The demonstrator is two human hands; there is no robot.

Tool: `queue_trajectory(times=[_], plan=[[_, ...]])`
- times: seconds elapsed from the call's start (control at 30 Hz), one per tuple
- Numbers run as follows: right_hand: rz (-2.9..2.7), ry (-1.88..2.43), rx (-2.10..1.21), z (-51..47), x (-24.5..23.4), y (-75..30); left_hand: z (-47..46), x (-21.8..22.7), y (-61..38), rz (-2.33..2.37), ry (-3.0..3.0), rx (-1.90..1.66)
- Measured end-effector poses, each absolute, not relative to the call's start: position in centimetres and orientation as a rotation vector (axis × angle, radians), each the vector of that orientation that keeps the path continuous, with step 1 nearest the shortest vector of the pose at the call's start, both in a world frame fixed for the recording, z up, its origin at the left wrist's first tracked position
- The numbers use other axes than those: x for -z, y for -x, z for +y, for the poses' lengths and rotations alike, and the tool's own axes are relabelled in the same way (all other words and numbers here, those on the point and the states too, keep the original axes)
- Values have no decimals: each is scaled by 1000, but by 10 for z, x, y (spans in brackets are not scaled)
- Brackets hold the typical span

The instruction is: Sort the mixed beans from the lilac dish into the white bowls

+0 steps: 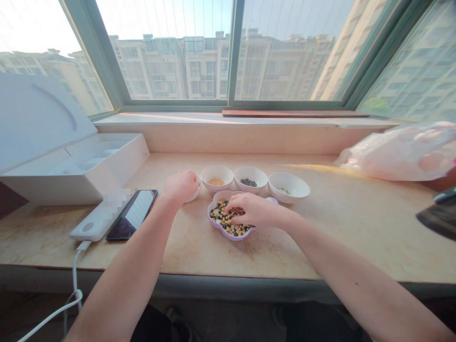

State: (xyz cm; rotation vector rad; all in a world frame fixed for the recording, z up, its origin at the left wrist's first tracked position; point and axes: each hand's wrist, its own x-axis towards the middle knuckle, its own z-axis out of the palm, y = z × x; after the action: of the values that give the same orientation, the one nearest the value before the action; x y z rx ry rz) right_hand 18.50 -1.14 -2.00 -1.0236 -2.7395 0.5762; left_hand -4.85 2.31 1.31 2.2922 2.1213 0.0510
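A lilac flower-shaped bowl point(233, 235) full of mixed beans point(221, 214), black, yellow, white and reddish, stands in front of me. Into it reaches my right hand point(257, 209), thumb and forefinger apart among the beans, with nothing visible between them. My left hand point(181, 186) is closed over a small white bowl point(197, 194), which it mostly hides; what its fingers hold I cannot make out. Behind the lilac bowl are a white bowl point(213, 186) with yellow grains, a white bowl point(253, 188) with black beans, and a white bowl point(298, 194) with a few green beans.
To the left lie a phone point(123, 228), a white power bank point(93, 227) with a cable point(75, 270), and an open white box point(107, 164). A plastic bag point(399, 152) rests at the back right, and a dark object point(440, 216) sits at the right edge. Windows line the back.
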Motion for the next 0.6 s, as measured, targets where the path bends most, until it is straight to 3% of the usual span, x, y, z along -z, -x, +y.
queue_trajectory(times=[0.6], plan=[[-2582,942,-686,2,32,-194,21,-14,47,2134,-2244,-120]])
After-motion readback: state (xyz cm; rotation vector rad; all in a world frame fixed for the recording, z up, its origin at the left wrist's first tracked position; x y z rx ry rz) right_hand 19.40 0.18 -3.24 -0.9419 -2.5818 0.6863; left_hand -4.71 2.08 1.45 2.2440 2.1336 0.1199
